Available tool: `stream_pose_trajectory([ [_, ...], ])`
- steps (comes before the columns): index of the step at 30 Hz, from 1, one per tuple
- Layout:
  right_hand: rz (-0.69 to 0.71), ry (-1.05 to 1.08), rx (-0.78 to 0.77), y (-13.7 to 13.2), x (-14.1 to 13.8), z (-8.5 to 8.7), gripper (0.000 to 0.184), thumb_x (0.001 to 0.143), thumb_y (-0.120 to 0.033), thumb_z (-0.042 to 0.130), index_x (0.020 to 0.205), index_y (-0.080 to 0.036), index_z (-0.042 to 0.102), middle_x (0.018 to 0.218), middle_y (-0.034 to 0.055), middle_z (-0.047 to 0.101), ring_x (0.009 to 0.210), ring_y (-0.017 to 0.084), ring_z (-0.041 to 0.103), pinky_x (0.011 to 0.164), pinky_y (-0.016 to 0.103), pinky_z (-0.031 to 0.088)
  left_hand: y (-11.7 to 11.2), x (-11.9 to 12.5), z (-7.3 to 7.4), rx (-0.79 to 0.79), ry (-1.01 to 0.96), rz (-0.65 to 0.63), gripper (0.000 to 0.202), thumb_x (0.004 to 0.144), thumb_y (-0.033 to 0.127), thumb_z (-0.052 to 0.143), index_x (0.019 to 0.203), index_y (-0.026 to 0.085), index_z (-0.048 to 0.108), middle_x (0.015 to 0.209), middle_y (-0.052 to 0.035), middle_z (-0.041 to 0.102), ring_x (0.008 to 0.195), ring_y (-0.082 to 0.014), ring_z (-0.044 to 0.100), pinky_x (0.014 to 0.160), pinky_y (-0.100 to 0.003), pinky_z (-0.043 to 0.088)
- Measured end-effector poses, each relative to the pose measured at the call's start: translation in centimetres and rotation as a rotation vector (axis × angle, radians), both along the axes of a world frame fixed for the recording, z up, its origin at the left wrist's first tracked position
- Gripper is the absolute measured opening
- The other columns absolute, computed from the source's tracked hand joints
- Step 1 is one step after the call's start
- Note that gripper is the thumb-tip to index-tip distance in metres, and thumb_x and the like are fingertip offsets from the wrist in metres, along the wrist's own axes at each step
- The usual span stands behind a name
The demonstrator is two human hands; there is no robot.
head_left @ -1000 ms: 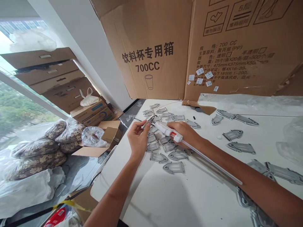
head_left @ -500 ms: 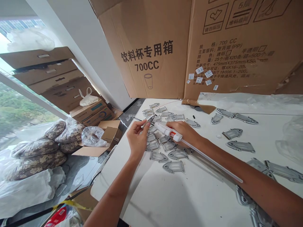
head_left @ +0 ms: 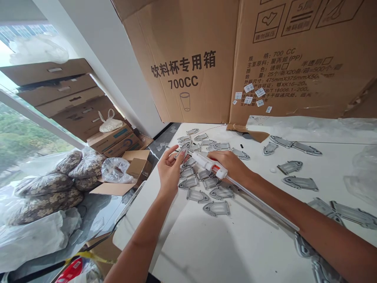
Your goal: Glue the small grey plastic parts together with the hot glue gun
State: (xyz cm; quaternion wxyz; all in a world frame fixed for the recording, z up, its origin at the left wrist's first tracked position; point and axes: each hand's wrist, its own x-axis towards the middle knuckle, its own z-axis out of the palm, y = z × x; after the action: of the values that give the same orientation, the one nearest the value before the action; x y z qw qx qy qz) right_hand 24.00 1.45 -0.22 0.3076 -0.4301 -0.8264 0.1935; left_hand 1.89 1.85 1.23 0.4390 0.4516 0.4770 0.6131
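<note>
My right grip (head_left: 228,165) is closed around the white tube (head_left: 206,162), my left grip (head_left: 170,173) is spread wide, and many gray pieces (head_left: 216,208) lie loose across the counter (head_left: 188,243).

The right hand (head_left: 228,163) grips a plastic tube (head_left: 209,165) (orange-banded) above grey plastic pieces (head_left: 216,208).

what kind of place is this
Likely a makeshift workroom for small assembly or packing: grey moulded parts lie spread over a white table, flattened cardboard cartons are stacked by the window, and a carton marked for 700CC drink cups rises behind.
</note>
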Motion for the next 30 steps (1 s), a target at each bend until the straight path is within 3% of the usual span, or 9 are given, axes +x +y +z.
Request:
stream_pose_trajectory([
  [9,-0.012,0.023,0.053,0.08,0.17,-0.31,0.003,0.088,-0.024,0.061,0.087,-0.022,0.059,0.083,0.0035,0.066,0.072,0.019,0.054,0.067,0.028,0.034,0.23,-0.53,-0.06,-0.046,0.044,0.021,0.054,0.072,0.045,0.092,0.116,0.018,0.077,0.083,-0.0026,0.075,0.073,-0.0130,0.065,0.070,-0.025,0.048],
  [15,-0.048,0.118,0.122,0.00,0.23,-0.07,0.003,0.085,-0.021,0.059,0.088,-0.022,0.058,0.084,0.0029,0.065,0.072,0.019,0.054,0.068,0.028,0.035,0.03,-0.42,0.17,-0.042,0.028,-0.026,0.055,0.070,0.038,0.093,0.119,0.020,0.076,0.085,-0.0028,0.075,0.077,-0.0137,0.066,0.075,-0.026,0.050],
  [18,-0.060,0.131,0.137,-0.13,0.15,0.12,0.003,0.085,-0.021,0.058,0.087,-0.022,0.057,0.083,0.0026,0.063,0.071,0.019,0.053,0.066,0.028,0.034,-0.02,-0.41,0.24,-0.036,-0.001,-0.031,0.058,0.068,0.034,0.094,0.121,0.020,0.074,0.098,-0.0063,0.077,0.084,-0.0170,0.070,0.076,-0.028,0.055],
  [21,-0.057,0.121,0.115,-0.29,0.07,0.16,0.007,0.086,-0.020,0.059,0.093,-0.022,0.058,0.087,0.0033,0.067,0.075,0.021,0.057,0.067,0.028,0.035,0.05,-0.44,0.20,-0.064,-0.035,-0.053,0.048,0.070,0.036,0.092,0.112,0.019,0.076,0.112,-0.0094,0.077,0.092,-0.0196,0.073,0.079,-0.029,0.057],
  [25,-0.052,0.120,0.079,-0.39,0.07,-0.07,0.017,0.088,-0.019,0.059,0.105,-0.023,0.061,0.096,0.0037,0.072,0.080,0.022,0.062,0.071,0.029,0.038,0.31,-0.50,0.09,-0.095,-0.088,-0.049,0.038,0.069,0.038,0.092,0.098,0.018,0.078,0.105,-0.0080,0.077,0.095,-0.0194,0.072,0.085,-0.030,0.058],
  [30,-0.034,0.112,0.080,-0.20,0.11,-0.34,0.017,0.089,-0.018,0.060,0.105,-0.022,0.062,0.101,0.0051,0.072,0.086,0.023,0.064,0.074,0.029,0.040,0.58,-0.57,0.10,-0.093,-0.153,-0.050,0.043,0.066,0.037,0.095,0.100,0.019,0.077,0.098,-0.0061,0.076,0.090,-0.0161,0.071,0.089,-0.031,0.059],
])
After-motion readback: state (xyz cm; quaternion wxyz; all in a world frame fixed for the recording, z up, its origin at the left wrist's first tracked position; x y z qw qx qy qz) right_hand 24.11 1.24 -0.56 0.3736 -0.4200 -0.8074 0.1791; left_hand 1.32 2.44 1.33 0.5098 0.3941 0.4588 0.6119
